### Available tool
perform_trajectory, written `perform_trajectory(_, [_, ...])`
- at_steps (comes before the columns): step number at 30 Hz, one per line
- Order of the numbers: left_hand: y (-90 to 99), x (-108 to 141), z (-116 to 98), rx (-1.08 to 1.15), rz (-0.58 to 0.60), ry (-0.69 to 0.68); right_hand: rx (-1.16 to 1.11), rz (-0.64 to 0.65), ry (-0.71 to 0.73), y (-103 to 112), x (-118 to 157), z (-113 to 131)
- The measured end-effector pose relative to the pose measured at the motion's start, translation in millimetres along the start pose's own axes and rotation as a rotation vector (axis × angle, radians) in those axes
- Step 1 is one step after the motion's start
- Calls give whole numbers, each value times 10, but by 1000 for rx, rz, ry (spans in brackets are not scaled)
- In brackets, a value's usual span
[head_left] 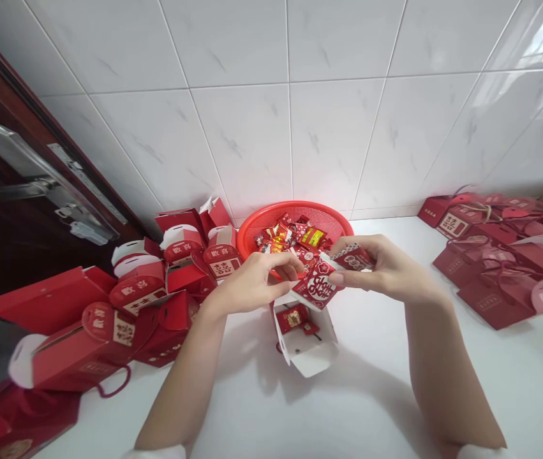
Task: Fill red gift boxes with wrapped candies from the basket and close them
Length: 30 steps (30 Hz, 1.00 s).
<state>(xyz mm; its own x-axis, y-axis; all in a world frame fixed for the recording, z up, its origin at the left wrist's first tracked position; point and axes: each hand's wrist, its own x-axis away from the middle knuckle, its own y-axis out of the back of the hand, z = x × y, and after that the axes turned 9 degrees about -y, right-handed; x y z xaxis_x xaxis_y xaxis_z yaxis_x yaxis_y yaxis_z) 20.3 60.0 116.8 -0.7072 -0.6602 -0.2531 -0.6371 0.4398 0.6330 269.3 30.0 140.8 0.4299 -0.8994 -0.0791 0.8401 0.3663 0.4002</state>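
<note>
Between my two hands is a red packet with a white double-happiness print [319, 287]. My right hand [383, 271] pinches its right edge under the thumb, and a second dark red packet with a checkered edge [355, 258] sits among the same fingers. My left hand [256, 280] is closed at the packet's left side, thumb and forefinger against its corner. Directly below stands an open box with a white inside [310, 362], with a few small red wrapped pieces [294, 317] in it. Behind my hands, a red plastic basket [247, 233] holds wrapped sweets [312, 237].
Several red gift boxes [137, 287] with rounded flaps crowd the left of the white table [362, 395]. More closed red boxes [496, 287] with cords are stacked at the right. A tiled wall [338, 140] rises behind, and a dark door [7, 210] stands at the left.
</note>
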Motion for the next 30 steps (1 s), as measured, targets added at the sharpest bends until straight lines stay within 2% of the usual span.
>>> perform_trajectory(6, [-29,-47,-18,29,-49,10,156,13,-14,-6,62,29])
perform_trajectory(11, [-61,-67,-37,56,-171,71,259,1,-66,-34,144,74])
perform_trajectory(15, [-91,-85,21,46,-97,78,423,5,-112,-85,162,53])
perform_trajectory(18, [-99,-102,77,48,-56,61,561,60,-188,-165,126,14])
perform_trajectory(21, [-90,-116,114,56,-37,52,584,94,-197,-271,57,-12])
perform_trajectory(25, [-62,-125,124,28,-39,76,596,11,-225,-352,-14,-14])
perform_trajectory(30, [-7,-127,126,-10,35,124,556,-44,-225,-301,1,-13])
